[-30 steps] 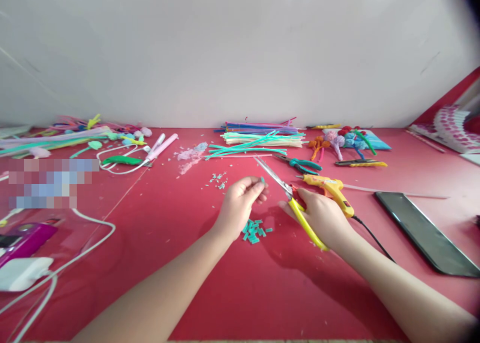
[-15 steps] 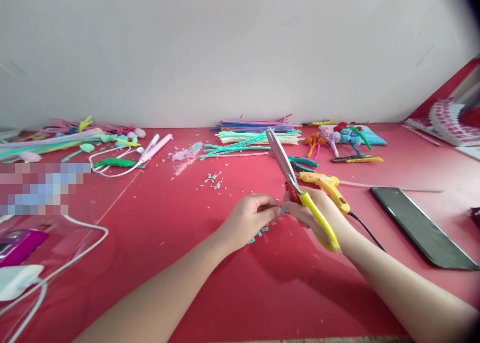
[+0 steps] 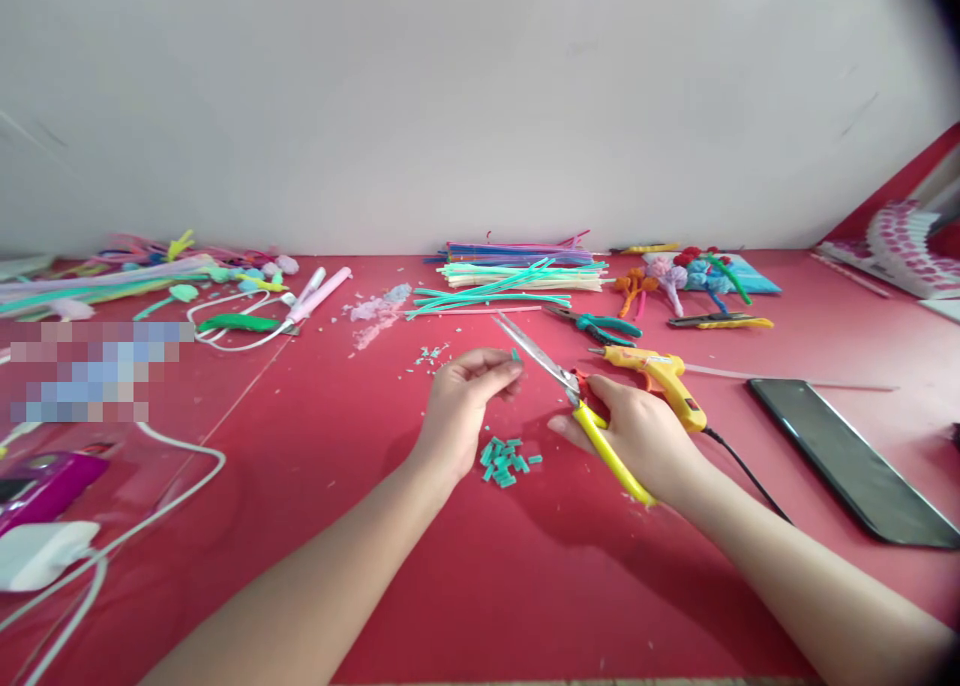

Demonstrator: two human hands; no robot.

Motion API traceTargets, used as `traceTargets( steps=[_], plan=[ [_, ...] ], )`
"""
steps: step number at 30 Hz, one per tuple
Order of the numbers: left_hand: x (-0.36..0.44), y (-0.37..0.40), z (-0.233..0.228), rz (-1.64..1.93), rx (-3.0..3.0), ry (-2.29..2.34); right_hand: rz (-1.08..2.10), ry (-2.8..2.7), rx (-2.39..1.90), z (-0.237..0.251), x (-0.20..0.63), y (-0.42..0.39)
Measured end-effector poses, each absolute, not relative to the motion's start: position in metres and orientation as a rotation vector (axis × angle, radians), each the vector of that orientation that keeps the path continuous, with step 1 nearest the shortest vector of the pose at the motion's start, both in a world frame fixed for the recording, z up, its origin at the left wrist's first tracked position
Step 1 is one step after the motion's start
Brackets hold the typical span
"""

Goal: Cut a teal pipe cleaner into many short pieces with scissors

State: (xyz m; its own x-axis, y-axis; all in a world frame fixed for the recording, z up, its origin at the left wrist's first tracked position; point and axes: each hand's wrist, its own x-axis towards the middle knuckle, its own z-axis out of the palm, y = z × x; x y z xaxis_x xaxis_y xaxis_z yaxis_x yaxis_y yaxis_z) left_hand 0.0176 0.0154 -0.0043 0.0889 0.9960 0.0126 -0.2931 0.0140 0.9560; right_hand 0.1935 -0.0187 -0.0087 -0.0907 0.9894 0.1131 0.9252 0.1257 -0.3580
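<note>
left hand (image 3: pixel 461 406) pinches fuzzy teal stub (image 3: pixel 516 356) | right hand (image 3: pixel 637 434) grips yellow-handled steel scissors (image 3: pixel 574 398)

Bare red tabletop (image 3: pixel 525 586) lies open in front of both forearms. Behind the hands, a yellow plastic glue gun (image 3: pixel 660 378), green-handled pliers (image 3: pixel 604 326) and a stack of coloured pipe cleaners (image 3: pixel 517 271) block passage; a flat black phone (image 3: pixel 847 463) obstructs the right.

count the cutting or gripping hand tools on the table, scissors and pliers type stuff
3: the yellow-handled scissors in the right hand, the green-handled pliers behind them, and a yellow-and-black tool further right. The clutter at far left may hide more.
</note>
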Motion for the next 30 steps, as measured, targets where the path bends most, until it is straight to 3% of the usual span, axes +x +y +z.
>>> traceTargets(
  steps=[7,30],
  plan=[
    [0.0136,0.0173,-0.0029,1.392,0.972,0.895,0.029,-2.163,-1.931,-0.0133,0.1906,-0.0194],
    [0.0136,0.0171,-0.0017,1.415,0.938,0.837,-0.02,-2.196,-1.916,-0.0128,0.1921,-0.0207]
  ],
)
